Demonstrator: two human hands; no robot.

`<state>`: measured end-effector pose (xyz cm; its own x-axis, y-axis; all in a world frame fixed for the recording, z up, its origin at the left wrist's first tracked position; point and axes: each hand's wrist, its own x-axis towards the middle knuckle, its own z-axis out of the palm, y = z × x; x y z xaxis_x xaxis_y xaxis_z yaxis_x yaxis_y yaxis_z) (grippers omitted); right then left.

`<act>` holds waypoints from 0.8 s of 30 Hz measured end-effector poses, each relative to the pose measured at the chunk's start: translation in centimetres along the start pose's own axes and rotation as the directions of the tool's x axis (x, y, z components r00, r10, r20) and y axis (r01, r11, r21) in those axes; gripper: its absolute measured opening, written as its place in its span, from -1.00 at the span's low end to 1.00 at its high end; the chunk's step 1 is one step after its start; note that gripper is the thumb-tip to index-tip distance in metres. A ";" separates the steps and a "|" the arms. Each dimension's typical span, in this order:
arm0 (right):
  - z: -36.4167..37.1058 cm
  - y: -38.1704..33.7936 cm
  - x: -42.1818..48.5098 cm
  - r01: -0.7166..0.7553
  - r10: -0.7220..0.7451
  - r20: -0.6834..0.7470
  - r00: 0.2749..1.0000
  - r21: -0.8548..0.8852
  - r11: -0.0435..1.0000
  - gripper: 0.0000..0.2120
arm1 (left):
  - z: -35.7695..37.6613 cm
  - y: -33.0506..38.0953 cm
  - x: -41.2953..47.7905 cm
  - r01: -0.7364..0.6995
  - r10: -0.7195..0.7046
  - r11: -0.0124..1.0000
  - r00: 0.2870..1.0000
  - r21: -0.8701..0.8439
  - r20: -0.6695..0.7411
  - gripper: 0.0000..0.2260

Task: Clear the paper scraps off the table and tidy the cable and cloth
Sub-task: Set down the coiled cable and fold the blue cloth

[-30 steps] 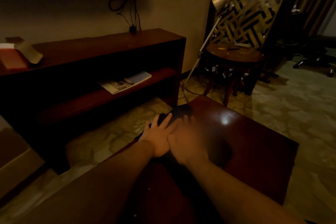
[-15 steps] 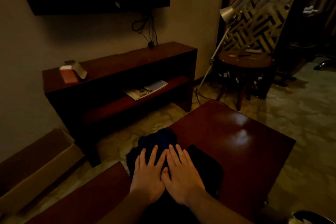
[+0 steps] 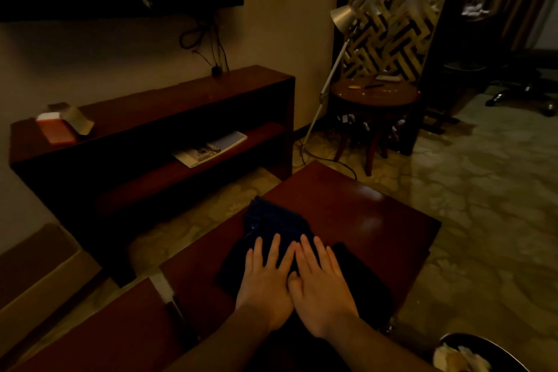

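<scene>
A dark blue folded cloth point(image 3: 273, 222) lies on the reddish-brown wooden table point(image 3: 362, 214) near its left edge. My left hand point(image 3: 265, 278) and my right hand point(image 3: 321, 281) lie flat side by side on the cloth, fingers straight and pressing down, thumbs touching. The near part of the cloth is hidden under my hands and forearms. A dark bin point(image 3: 483, 353) at the bottom right holds pale crumpled paper scraps point(image 3: 459, 359). No cable shows on the table.
A long dark wooden console point(image 3: 157, 109) stands against the wall, with a red box point(image 3: 57, 130) on top and a magazine point(image 3: 208, 149) on its shelf. A floor lamp point(image 3: 341, 16) and a round side table point(image 3: 374, 93) stand beyond. A cardboard box point(image 3: 33, 275) sits at left.
The view has pulled back and risen. Both hands have slid back toward me over the cloth, staying flat and side by side; more of the cloth's far end shows.
</scene>
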<state>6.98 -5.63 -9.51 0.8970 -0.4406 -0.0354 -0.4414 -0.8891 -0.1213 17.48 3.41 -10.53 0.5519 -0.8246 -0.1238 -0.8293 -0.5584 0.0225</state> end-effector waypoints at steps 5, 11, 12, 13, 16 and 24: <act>0.6 4.9 4.3 -0.074 0.073 -0.028 0.997 -0.041 0.996 -0.29 | 0.0 1.8 6.9 -0.062 0.063 0.998 0.998 0.033 -0.011 -0.40; 0.3 9.2 9.5 -0.183 0.179 -0.074 0.981 -0.042 0.982 -0.21 | -0.8 3.1 14.7 -0.138 0.139 0.989 0.990 0.055 -0.008 -0.39; 0.2 9.6 10.4 -0.197 0.195 -0.079 0.978 -0.022 0.980 -0.22 | -0.8 3.1 15.8 -0.137 0.138 0.989 0.990 0.046 -0.009 -0.39; -0.2 9.8 11.0 -0.207 0.206 -0.084 0.975 -0.008 0.978 -0.23 | -1.0 3.1 16.7 -0.136 0.137 0.990 0.991 0.031 -0.010 -0.39; -0.4 10.4 12.1 -0.240 0.238 -0.089 0.967 -0.009 0.971 -0.31 | -1.3 3.2 17.6 -0.124 0.125 0.992 0.992 0.014 -0.004 -0.41; 0.0 6.1 6.0 -0.268 0.266 -0.047 0.963 -0.020 0.963 -0.29 | -0.7 2.1 9.8 -0.135 0.134 0.991 0.991 -0.023 -0.007 -0.44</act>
<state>9.64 -13.70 -10.43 0.7450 -0.6668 -0.0197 -0.6657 -0.7410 -0.0880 21.22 -5.92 -10.98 0.4361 -0.8928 -0.1129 -0.8938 -0.4443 0.0616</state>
